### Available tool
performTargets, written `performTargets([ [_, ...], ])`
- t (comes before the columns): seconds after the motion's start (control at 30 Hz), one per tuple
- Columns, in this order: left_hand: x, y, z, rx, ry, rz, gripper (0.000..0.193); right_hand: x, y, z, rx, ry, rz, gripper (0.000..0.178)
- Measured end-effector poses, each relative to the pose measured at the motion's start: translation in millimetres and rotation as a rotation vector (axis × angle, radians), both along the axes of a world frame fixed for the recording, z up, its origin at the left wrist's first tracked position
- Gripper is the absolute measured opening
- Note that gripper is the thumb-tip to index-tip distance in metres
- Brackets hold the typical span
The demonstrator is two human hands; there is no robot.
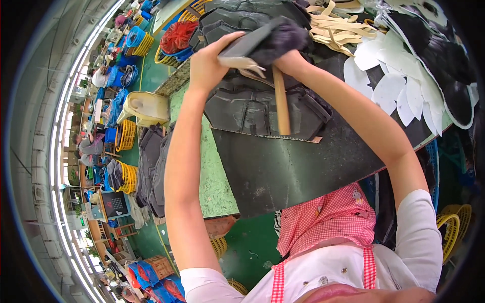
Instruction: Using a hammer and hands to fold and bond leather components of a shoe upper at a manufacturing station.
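Note:
Above the far part of the bench, both hands hold a dark grey panel [247, 48] with fuzzy black lining, smeared by motion; a pale strip runs along its lower edge. My left hand [209, 60] is closed on its left edge, thumb on top. My right hand [292, 63] is closed at its right side, its fingertips mostly hidden behind the panel. Just below the right hand, a wooden handle [281, 106] points toward me; its far end is hidden, and whether the hand touches it cannot be told. Under it lie stacked black panels [247, 113].
Beige curved straps [338, 28] and white leaf-shaped pieces [399, 76] lie at the far right of the black bench top [283, 174]. Dark panels [151, 161] are stacked at the left, near a cream plastic stool [146, 108] and yellow baskets [125, 135]. Other people sit farther off.

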State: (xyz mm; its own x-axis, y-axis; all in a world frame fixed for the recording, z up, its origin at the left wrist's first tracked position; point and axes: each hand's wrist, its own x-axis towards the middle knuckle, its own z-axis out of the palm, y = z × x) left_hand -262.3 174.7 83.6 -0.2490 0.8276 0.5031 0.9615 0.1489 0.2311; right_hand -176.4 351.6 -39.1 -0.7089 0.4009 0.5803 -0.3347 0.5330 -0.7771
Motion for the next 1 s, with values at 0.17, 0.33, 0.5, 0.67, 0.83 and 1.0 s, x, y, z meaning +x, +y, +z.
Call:
performTargets([
  [0.17, -14, 33, 9, -0.156, 0.221, 0.092, 0.044, 3, -2, -9, -0.354, 0.098, 0.153, 0.016],
  [0.33, -25, 47, 9, -0.14, 0.276, 0.156, 0.04, 10, -4, -2, -0.553, -0.142, 0.164, 0.014],
  [0.5, -30, 54, 5, -0.14, 0.274, 0.205, 0.041, 16, -6, 2, -0.603, -0.184, 0.121, 0.018],
  [0.67, -41, 49, -3, 0.019, 0.443, 0.068, 0.041, 14, -9, -2, -0.626, -0.139, 0.216, 0.023],
  [0.83, -20, 18, -6, 0.162, 0.741, 0.563, 0.049, 12, -2, -3, -0.5, -0.183, 0.069, 0.028],
  [1.0, 20, -5, -23, -0.229, -0.315, 0.703, 0.055, 13, -3, 7, -0.428, -0.309, 0.078, 0.022],
])
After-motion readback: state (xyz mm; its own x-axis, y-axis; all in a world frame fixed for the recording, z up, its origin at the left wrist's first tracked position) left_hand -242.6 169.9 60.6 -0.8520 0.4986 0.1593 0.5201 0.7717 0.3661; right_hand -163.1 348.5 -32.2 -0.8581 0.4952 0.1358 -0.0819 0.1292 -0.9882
